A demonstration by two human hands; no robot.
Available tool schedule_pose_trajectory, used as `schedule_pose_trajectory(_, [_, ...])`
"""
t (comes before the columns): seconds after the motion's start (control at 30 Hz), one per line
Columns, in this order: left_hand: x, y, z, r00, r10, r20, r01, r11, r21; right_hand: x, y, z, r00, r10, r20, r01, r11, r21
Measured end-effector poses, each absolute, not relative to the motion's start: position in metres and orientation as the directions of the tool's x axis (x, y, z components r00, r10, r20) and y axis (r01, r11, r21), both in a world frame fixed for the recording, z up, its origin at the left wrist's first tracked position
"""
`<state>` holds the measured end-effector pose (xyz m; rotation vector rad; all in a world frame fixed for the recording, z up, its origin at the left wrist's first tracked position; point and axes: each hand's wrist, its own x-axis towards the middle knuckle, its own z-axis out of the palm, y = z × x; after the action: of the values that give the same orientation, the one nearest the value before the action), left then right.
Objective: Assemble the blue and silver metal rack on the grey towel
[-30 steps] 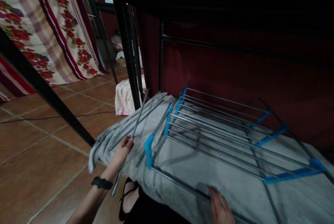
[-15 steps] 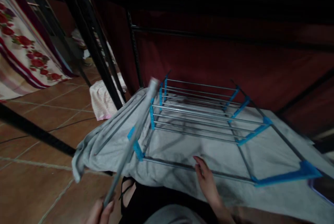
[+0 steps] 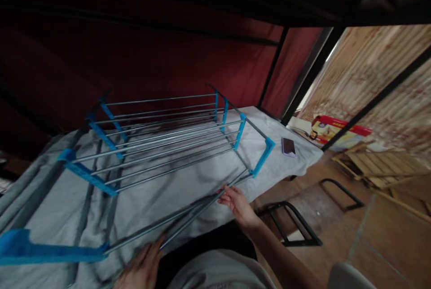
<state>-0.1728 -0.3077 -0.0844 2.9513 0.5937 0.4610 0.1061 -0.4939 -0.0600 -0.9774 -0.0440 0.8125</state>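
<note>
A grey metal tube slants low along the near side of a drying rack, its far end close to the rack's right front blue corner. Near my lap, my left hand is closed round the tube's near end. My right hand has its fingertips pinched on the tube farther along. The rack has several thin grey rods between blue plastic brackets and stands on a grey cloth. Beside the tube, the rack's front bar runs almost parallel to it.
A phone lies on the cloth at the right. Beyond stand a red and yellow box and a folded wooden piece. Black metal frames are on the tiled floor. Dark posts and an overhead beam surround the surface.
The view has swung to the right. The tube, raised in my left hand before, is now lowered beside the rack's front bar. My right hand, apart from it earlier, now grips it.
</note>
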Motion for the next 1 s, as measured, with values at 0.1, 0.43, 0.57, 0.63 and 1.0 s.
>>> schedule_pose_trajectory(0.1, [-0.131,-0.321,-0.071,0.897,0.341,0.280,0.319,-0.940,0.121,0.117,-0.504,-0.068,0.745,0.576,-0.337,-0.586,0.322,-0.744])
schedule_pose_trajectory(0.43, [-0.057,-0.339,-0.062,0.949,0.254,0.186,0.227,-0.962,0.153,0.138,-0.509,-0.064,0.796,0.512,-0.322,-0.545,0.376,-0.749])
schedule_pose_trajectory(0.57, [-0.048,-0.336,-0.057,0.958,0.231,0.173,0.199,-0.963,0.182,0.144,-0.510,-0.067,0.802,0.517,-0.299,-0.528,0.380,-0.760])
schedule_pose_trajectory(0.63, [-0.046,-0.333,-0.059,0.961,0.223,0.165,0.192,-0.964,0.185,0.145,-0.510,-0.070,0.803,0.511,-0.306,-0.531,0.380,-0.757])
schedule_pose_trajectory(1.0, [-0.039,-0.329,-0.065,0.962,0.240,0.131,0.218,-0.962,0.163,0.147,-0.509,-0.073,0.797,0.517,-0.314,-0.534,0.357,-0.766])
